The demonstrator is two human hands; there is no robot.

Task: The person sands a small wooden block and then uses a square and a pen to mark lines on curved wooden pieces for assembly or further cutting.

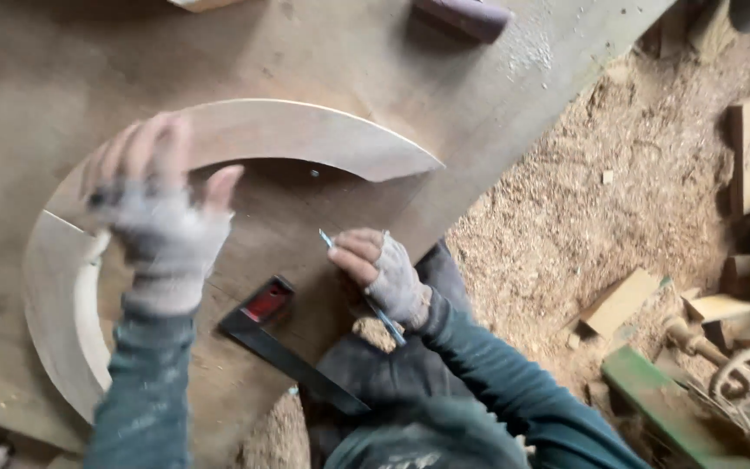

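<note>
On the workbench (pixel 62 69), the left hand (pixel 162 208), blurred, seems to rest on the curved wooden piece (pixel 305 135). The right hand (pixel 384 274) grips a pencil (pixel 388 326) near the bench edge, beside a try square (pixel 284 343).

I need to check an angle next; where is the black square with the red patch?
The square lies on the workbench, between the left hand and right hand, inside the curved wood piece.

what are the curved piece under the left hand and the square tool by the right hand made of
Curved piece: looks like pale, bare sanded wood, matte with faint grain. Square tool: apparently dark metal blade with a black stock and red inset, likely plastic or painted; the view leaves that open.
</note>
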